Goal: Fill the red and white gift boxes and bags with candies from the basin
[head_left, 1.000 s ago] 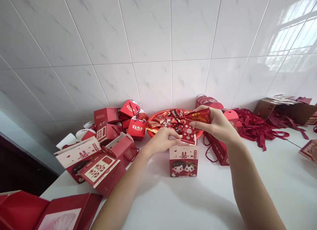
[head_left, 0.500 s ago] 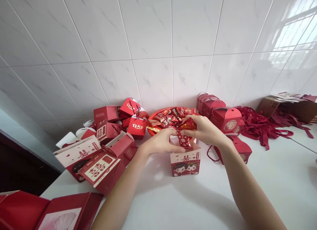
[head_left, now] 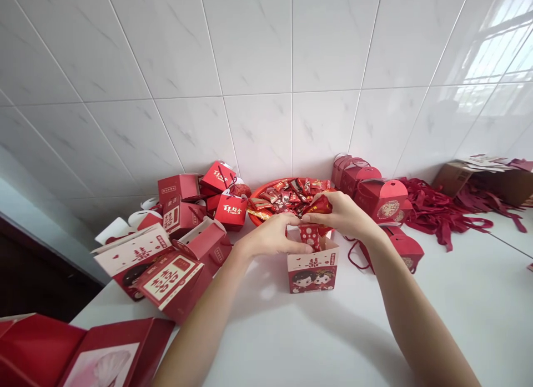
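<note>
A small open candy box (head_left: 312,279) with two cartoon figures and a red character on its front stands upright on the white table. My left hand (head_left: 272,237) is closed on its left upper edge, thumb along the front rim and fingers partly hidden. Above the opening, my right hand (head_left: 345,212) pinches a shiny red candy packet (head_left: 320,205). A red packet with pale dots (head_left: 310,237) stands partly inside the box mouth, below my right fingertips. Just behind, a red tray (head_left: 255,201) holds many wrapped candies (head_left: 287,197).
Red and white gift boxes (head_left: 172,279) are heaped at the left. More red boxes (head_left: 381,201) stand at the right, beside a pile of dark red ribbons (head_left: 437,215) and a cardboard box (head_left: 452,179). A large red box (head_left: 154,342) is at the lower left. Tiled wall (head_left: 258,126) behind.
My right hand has shifted slightly, the red packet still in its fingers. The dotted packet sits a little lower relative to the hand. The camera view has moved slightly.
</note>
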The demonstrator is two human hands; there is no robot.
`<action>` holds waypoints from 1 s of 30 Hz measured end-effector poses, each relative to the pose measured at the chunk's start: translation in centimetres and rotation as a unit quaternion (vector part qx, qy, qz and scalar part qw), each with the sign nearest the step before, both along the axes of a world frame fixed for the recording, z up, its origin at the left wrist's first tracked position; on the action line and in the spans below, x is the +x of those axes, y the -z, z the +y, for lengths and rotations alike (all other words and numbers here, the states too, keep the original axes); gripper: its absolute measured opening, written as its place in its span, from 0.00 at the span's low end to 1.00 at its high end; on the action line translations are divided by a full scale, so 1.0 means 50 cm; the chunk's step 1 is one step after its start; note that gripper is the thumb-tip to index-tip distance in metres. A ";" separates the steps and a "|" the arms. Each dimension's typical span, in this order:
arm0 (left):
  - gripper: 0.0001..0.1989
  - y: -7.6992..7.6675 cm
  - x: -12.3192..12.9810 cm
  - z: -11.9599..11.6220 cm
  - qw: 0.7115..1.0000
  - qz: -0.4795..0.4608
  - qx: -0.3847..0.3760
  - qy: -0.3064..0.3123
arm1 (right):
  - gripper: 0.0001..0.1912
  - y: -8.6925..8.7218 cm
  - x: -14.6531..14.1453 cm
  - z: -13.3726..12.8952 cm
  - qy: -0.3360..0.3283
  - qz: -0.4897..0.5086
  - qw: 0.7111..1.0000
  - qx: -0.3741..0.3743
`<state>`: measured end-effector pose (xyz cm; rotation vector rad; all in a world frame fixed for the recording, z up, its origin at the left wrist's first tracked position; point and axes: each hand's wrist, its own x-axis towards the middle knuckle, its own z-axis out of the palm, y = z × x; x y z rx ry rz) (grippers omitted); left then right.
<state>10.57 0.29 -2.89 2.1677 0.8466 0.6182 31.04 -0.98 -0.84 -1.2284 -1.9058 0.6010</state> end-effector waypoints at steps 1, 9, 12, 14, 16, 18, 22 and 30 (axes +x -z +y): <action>0.25 0.000 -0.001 0.000 1.000 0.014 -0.010 -0.007 | 0.21 0.000 0.001 0.001 0.010 0.001 1.000 -0.007; 0.29 -0.010 -0.001 -0.009 0.997 0.054 -0.056 -0.026 | 0.19 -0.023 0.013 -0.021 -0.075 0.041 0.995 -0.044; 0.26 -0.014 0.001 -0.010 0.997 0.053 -0.050 -0.016 | 0.17 -0.020 0.013 -0.019 -0.146 0.012 0.986 -0.079; 0.24 -0.013 0.000 -0.009 0.998 0.057 -0.032 -0.006 | 0.16 -0.015 0.012 -0.015 -0.181 -0.017 0.979 -0.098; 0.25 -0.010 -0.003 -0.007 0.997 0.067 -0.024 -0.001 | 0.13 -0.013 0.011 -0.012 -0.185 -0.035 0.977 -0.096; 0.30 -0.006 -0.006 -0.005 0.997 0.077 -0.024 -0.019 | 0.12 -0.015 0.012 -0.013 -0.160 -0.037 0.984 -0.073; 0.31 -0.007 -0.013 -0.005 0.996 0.080 -0.012 -0.022 | 0.13 -0.026 0.025 -0.021 -0.105 -0.023 0.993 -0.038; 0.32 -0.018 -0.011 -0.011 0.995 0.082 0.037 0.042 | 0.16 -0.031 0.069 -0.021 -0.044 -0.052 0.997 -0.032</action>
